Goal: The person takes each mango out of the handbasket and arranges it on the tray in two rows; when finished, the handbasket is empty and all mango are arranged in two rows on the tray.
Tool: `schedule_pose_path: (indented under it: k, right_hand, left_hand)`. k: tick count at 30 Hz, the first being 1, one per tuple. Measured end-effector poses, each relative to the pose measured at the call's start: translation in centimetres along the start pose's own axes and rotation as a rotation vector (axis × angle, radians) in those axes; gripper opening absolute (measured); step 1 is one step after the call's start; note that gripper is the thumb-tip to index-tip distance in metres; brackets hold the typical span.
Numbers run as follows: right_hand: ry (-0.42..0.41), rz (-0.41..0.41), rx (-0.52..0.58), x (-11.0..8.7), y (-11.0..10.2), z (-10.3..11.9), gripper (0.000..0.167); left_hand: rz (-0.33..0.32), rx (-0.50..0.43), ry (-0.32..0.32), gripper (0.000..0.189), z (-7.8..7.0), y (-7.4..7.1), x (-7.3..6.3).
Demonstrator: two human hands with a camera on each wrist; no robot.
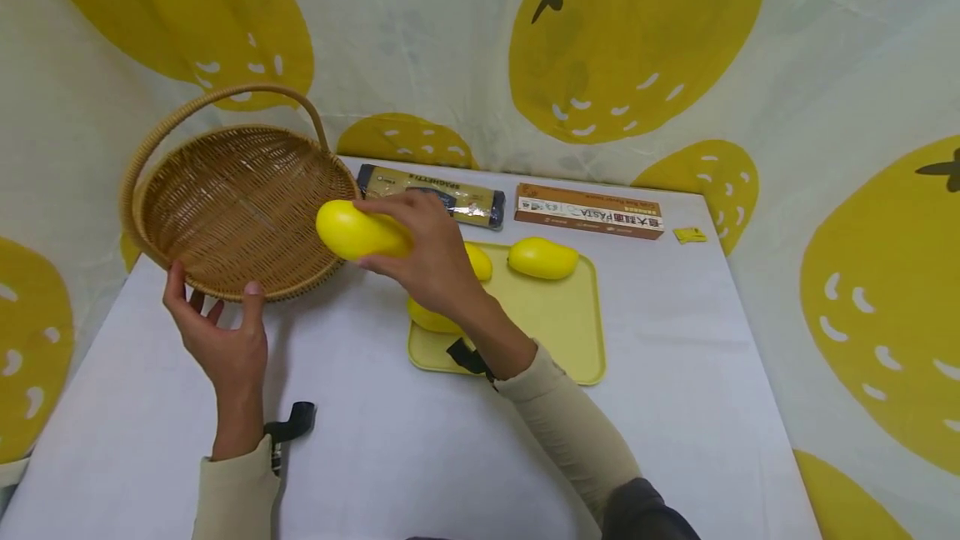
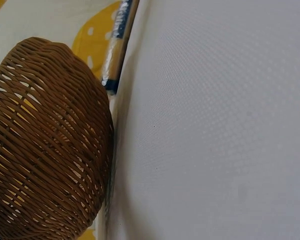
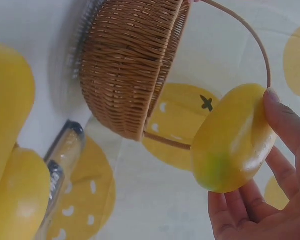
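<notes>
With thumb and fingers at its near rim, my left hand holds a brown wicker basket, its opening tilted toward me and its handle arching above. My right hand grips a yellow mango just off the basket's right rim. In the right wrist view this mango shows a greenish patch, apart from the basket. The left wrist view has the basket's woven outside, not my fingers. A pale yellow tray bears a mango at its back right; others lie partly behind my right arm.
Behind the tray lie a spaghetti packet and a long pasta box. A small yellow sachet is right of the box. A fruit-patterned cloth hangs along the far edge of the white table.
</notes>
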State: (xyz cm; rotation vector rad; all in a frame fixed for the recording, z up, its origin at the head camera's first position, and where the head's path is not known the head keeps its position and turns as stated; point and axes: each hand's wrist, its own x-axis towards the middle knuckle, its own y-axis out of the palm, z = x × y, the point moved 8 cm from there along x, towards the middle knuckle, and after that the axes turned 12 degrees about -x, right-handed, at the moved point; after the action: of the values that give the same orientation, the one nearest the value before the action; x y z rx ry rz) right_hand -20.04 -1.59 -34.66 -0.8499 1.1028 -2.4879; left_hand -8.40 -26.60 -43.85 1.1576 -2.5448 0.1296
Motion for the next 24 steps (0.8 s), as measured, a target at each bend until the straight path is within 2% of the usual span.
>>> schedule_pose_path:
  k: [5, 24]
  right_hand:
    - [0.011, -0.044, 0.037, -1.3, -1.0, -0.7, 0.064]
    - [0.184, -0.107, 0.092, -7.8, -3.9, -4.7, 0.062]
  left_hand:
    - [-0.011, -0.006, 0.002, 0.075, 0.1, -0.2, 0.1]
    - [-0.010, -0.034, 0.005, 0.074, -0.1, -0.1, 0.1]
